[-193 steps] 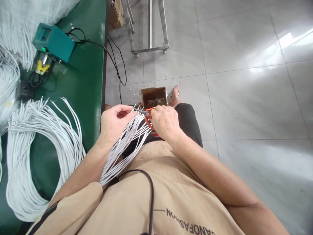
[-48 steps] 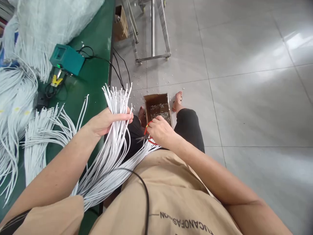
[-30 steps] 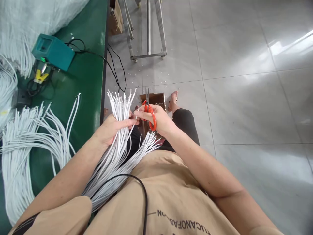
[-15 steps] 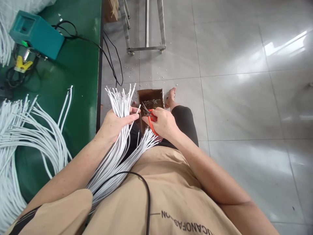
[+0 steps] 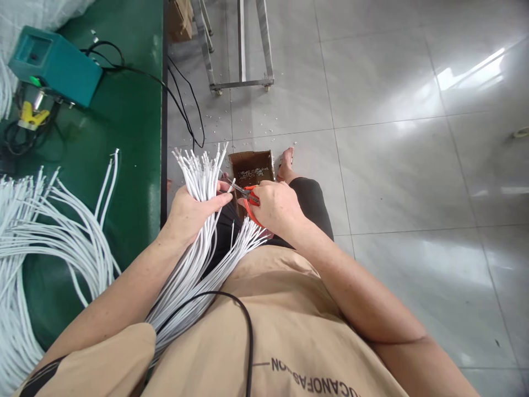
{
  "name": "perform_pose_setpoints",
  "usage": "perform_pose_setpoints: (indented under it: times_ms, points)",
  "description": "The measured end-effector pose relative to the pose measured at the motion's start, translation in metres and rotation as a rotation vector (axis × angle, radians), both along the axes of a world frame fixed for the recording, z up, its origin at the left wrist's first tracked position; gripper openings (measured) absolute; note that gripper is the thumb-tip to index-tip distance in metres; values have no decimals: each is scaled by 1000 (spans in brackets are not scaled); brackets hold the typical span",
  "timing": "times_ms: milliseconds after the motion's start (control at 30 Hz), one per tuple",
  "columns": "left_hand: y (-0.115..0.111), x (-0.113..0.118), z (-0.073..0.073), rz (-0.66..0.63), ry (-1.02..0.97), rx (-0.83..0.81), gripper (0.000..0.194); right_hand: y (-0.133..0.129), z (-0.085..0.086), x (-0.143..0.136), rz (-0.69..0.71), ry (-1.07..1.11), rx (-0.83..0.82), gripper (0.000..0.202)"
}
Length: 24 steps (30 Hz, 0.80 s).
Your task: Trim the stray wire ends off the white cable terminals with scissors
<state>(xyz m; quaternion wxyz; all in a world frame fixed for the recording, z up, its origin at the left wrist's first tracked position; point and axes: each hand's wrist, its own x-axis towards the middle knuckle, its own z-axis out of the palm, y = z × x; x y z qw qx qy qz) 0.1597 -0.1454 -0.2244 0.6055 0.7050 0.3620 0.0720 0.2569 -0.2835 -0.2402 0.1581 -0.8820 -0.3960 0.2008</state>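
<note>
Gray tiled floor [image 5: 392, 176], green table [image 5: 138, 116]

A loose tan shirt [image 5: 215, 347] fills the bottom centre, with dark capital lettering [image 5: 318, 380] printed upside down toward the lower right, partly lost in a fold. The tan sleeve [image 5: 124, 350] at lower left carries a black, pale-lined panel [image 5: 43, 377]. A thin black cable [image 5: 250, 342] curves over the shirtfront. Black trousers [image 5: 316, 209] show mid-frame.

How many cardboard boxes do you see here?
2. One open box, small scraps inside, stands beside the foot, partly behind the right hand. Another box, cut off by the top edge, sits beside the green table. Others may be hidden.
</note>
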Motion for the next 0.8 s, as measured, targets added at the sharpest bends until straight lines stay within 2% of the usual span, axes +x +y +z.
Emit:
perform_pose_setpoints:
  times_ms: [200,400,600,700,800]
  points:
    - [-1,-3,-2,-44,-11,172,18,0,3,-2,24,-24,-14,37]
    - [-4,-3,2,-71,-37,260,14,0,5,-5,37,-70,-67,39]
    - [-2,-4,5,-108,54,389,16,-2,-2,-14,29,-140,-26,44]
    - [-3,-5,5,-107,85,371,17,-5,-5,-15,11,-156,5,42]
    - [-6,-4,3,-57,38,257,18,-9,-7,-10,-40,-63,87,36]
